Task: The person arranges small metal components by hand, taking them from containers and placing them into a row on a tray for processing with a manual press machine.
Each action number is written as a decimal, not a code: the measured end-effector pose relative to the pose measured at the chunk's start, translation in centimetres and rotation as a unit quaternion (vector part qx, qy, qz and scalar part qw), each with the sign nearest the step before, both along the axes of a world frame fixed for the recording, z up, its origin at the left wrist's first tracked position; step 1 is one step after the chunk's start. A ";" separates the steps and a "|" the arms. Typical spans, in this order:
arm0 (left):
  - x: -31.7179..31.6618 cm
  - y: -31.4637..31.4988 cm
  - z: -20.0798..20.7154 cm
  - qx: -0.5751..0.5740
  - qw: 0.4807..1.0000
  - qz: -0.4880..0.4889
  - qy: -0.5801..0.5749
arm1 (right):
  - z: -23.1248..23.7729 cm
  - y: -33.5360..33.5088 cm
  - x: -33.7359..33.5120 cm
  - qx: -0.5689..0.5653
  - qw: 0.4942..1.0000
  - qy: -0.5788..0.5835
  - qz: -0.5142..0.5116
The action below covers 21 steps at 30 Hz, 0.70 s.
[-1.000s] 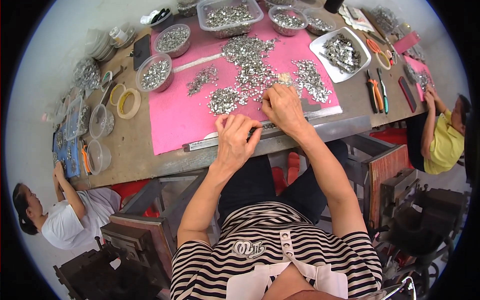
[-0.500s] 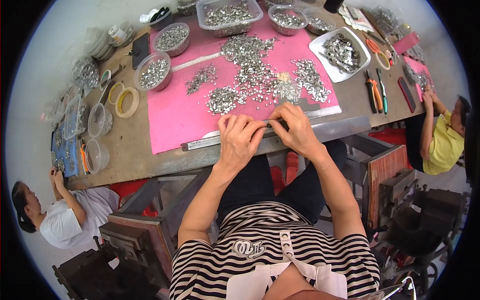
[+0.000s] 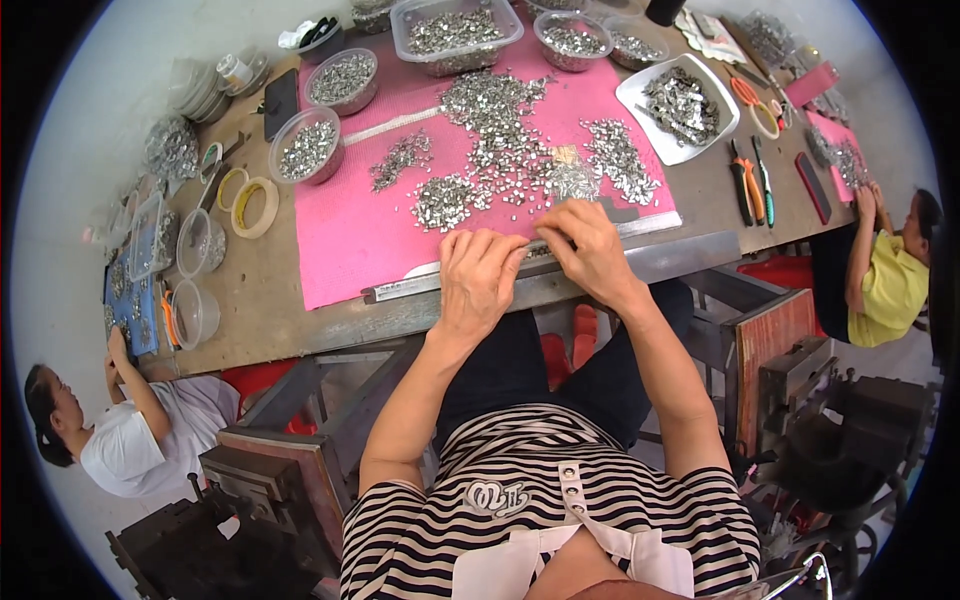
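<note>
Across the table [image 3: 270, 270] we have a pink mat [image 3: 345, 225], with a pale metal bar [image 3: 405, 286] along its near edge. Our left hand [image 3: 474, 275] and right hand [image 3: 592, 250] come close together over that bar, fingers bent and narrowly gathered; we cannot tell whether either pinches anything. The small dark pieces [image 3: 538, 252] lie at the bar between our thumbs, partly hidden. To do this well, we should probably press lightly and evenly from both sides, parting our fingers enough to see each piece. Around us, the big clear tub [image 3: 398, 36] stands at the far side, the white dish [image 3: 637, 103] to the right, then the orange-handled pliers [image 3: 745, 190], and a tape roll [image 3: 269, 212] off left. The silver bits [image 3: 500, 140] heaped beyond our knuckles could scatter under a wide sweep.
</note>
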<state>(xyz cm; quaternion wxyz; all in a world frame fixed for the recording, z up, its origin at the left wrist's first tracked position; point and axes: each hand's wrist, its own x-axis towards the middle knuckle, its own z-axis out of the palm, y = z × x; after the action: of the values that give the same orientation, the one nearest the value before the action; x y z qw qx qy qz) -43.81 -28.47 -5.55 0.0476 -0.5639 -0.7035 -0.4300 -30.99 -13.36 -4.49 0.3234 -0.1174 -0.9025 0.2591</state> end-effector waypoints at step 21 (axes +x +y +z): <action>0.6 0.4 -0.9 0.023 0.998 0.039 0.047 | 0.6 -1.2 1.2 -0.019 0.999 -0.035 0.016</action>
<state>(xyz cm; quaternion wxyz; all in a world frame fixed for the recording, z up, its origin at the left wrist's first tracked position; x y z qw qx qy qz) -43.26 -28.07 -6.49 0.1104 -0.5546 -0.7118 -0.4166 -29.77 -14.54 -3.85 0.2851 -0.1180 -0.9099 0.2772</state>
